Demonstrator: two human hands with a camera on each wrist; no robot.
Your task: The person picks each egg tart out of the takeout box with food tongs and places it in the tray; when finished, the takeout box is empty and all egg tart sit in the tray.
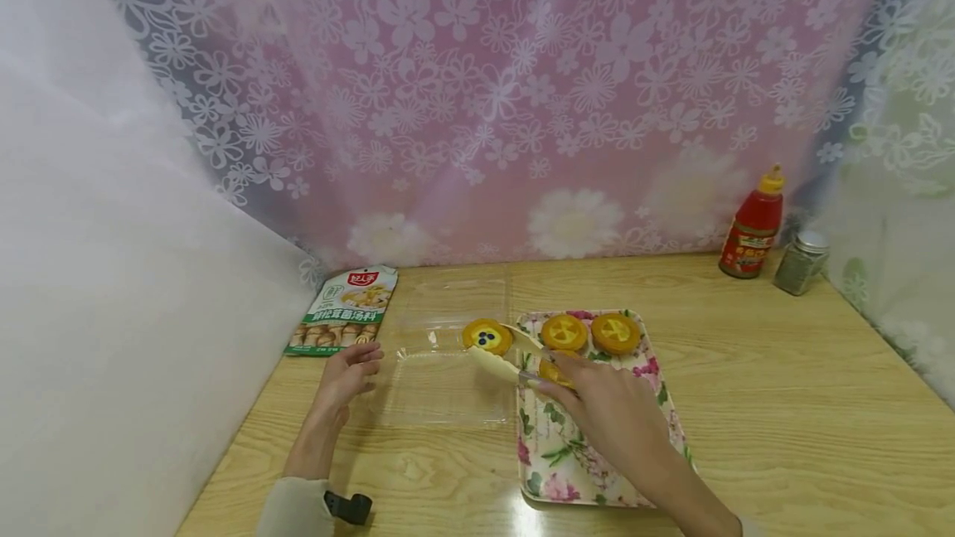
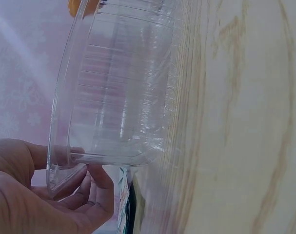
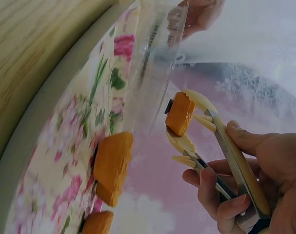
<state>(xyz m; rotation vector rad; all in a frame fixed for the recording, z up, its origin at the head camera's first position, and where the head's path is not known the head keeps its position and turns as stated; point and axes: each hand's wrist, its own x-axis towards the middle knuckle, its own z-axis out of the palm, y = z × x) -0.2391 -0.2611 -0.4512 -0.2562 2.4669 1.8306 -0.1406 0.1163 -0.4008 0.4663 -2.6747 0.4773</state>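
My right hand (image 1: 615, 413) grips a pair of tongs (image 3: 235, 163) with cream-coloured scalloped tips. Between those tips is an egg tart (image 1: 487, 336) topped with dark blue berries, held above the right part of a clear plastic clamshell box (image 1: 448, 392). At the box's left edge, my left hand (image 1: 346, 379) holds the rim, its thumb and fingers on either side in the left wrist view. More tarts (image 1: 615, 331) with yellow wedge-shaped pieces lie on a flowered tray (image 1: 582, 475). My right hand partly covers the nearest tart (image 1: 555, 370).
A mushroom soup seasoning packet (image 1: 346, 305) lies left of the box, close to my left hand. At the back right stand a red sauce bottle (image 1: 752, 230) and a small jar (image 1: 802, 263) with a silver lid. Flowered curtain (image 1: 477, 147) hangs behind the wooden table (image 1: 783, 404).
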